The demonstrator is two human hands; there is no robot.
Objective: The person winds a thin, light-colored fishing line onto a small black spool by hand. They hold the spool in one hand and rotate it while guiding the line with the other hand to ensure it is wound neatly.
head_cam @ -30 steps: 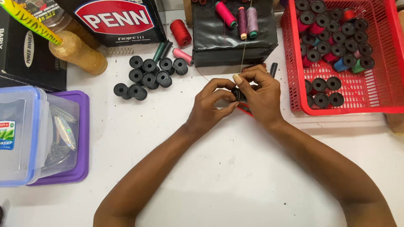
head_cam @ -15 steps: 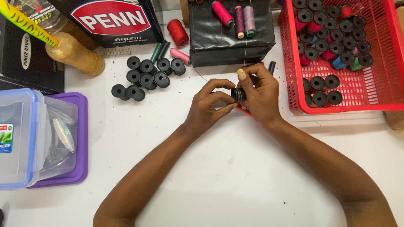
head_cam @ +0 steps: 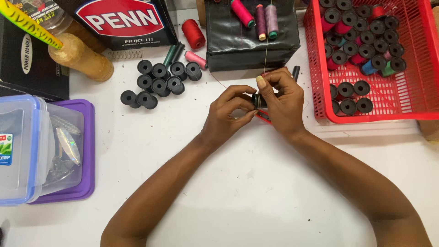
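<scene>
Both hands meet at the middle of the white table over a small black spool [head_cam: 257, 100]. My left hand [head_cam: 226, 116] pinches the spool from the left. My right hand [head_cam: 283, 100] grips it from the right, thumb laid across its top. A thin thread [head_cam: 265, 45] runs from the fingers up to the cones on the black box [head_cam: 251, 41]. Something red [head_cam: 261, 117] shows just under my right hand, mostly hidden.
Several empty black spools [head_cam: 157, 83] lie at upper left of the hands. A red basket [head_cam: 414, 98] on the right holds many wound and empty spools. A clear lidded container [head_cam: 27, 151] on a purple lid sits at left. Boxes and a cork handle [head_cam: 80, 57] stand behind.
The hands stay in place on the spool; the right thumb and fingers have shifted slightly around it. The view has drifted a little.
</scene>
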